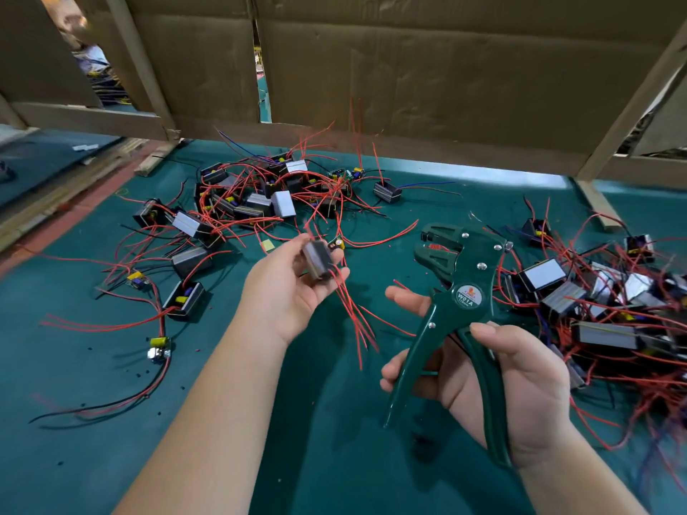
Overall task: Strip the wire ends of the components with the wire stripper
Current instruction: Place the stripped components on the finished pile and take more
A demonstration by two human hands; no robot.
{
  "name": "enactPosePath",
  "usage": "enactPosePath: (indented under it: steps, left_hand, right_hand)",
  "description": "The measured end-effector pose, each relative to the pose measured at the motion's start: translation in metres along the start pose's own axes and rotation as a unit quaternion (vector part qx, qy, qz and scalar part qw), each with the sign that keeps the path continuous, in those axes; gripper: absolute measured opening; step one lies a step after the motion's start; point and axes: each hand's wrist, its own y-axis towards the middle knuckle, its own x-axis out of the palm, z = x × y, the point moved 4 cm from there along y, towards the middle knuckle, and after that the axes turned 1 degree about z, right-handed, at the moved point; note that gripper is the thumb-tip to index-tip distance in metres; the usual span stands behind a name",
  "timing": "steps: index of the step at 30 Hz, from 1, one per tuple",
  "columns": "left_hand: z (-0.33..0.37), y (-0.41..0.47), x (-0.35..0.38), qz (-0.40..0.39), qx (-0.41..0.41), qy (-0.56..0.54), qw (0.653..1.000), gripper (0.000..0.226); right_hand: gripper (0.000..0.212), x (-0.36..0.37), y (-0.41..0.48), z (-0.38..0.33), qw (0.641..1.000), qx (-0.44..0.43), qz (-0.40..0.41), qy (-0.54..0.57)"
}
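My left hand (290, 288) holds a small black box component (318, 260) above the green table, blurred by motion. Its red wires (353, 314) hang down and to the right from the hand. My right hand (494, 381) grips the handles of a dark green wire stripper (461, 288), jaws pointing up and left, apart from the wires. The stripper's jaws (435, 247) are empty and sit to the right of the held component.
A tangled pile of components with red wires (260, 195) lies at the back centre of the green mat (111, 440). Another pile (594, 299) lies at the right. Loose components (184, 299) lie at left. Cardboard walls (409, 68) and wooden slats close the back.
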Motion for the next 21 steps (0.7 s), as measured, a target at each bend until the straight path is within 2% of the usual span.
enactPosePath:
  steps: [2,4,8,15,21]
  left_hand:
    - [0.003,0.001,-0.004,0.019,-0.016,-0.058,0.998,0.028]
    - [0.009,0.002,-0.009,0.022,-0.011,-0.067,0.997,0.034]
    - [0.019,-0.001,-0.010,0.007,0.035,0.044,0.998,0.016]
    - [0.018,-0.017,0.005,-0.045,0.087,0.206,0.974,0.016]
    - [0.017,-0.029,0.016,-0.104,0.130,0.226,0.960,0.015]
  right_hand:
    - [0.088,0.000,0.000,0.000,1.000,-0.003,0.002,0.000]
    - [0.084,0.001,0.001,-0.001,1.000,-0.004,-0.004,-0.004]
    - [0.082,-0.001,0.001,-0.001,1.000,0.005,-0.012,0.010]
    - [0.077,-0.002,0.003,0.007,0.999,0.039,0.009,-0.008]
    - [0.077,-0.002,0.003,0.010,0.997,0.080,0.006,-0.010]
